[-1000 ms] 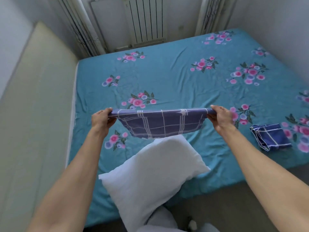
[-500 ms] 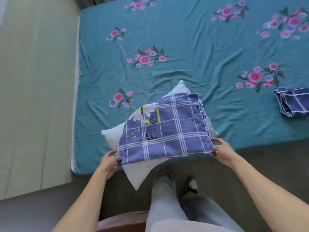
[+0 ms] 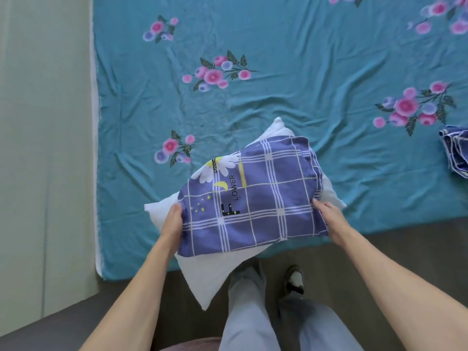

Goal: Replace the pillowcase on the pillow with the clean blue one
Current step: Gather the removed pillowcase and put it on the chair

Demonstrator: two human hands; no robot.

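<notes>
Both hands, left hand (image 3: 174, 221) and right hand (image 3: 329, 219), grasp a blue checked pillowcase (image 3: 253, 198) lying diagonally across the white pillow (image 3: 215, 274); print reads "LOWER".

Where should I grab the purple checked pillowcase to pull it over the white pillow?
Probably by the near hem of the purple checked pillowcase, one corner in each hand, coming from the side where the person stands. The case lies flat on top of the white pillow, whose near corner sticks out bare below that hem. The left hand and right hand already hold its side edges.
</notes>
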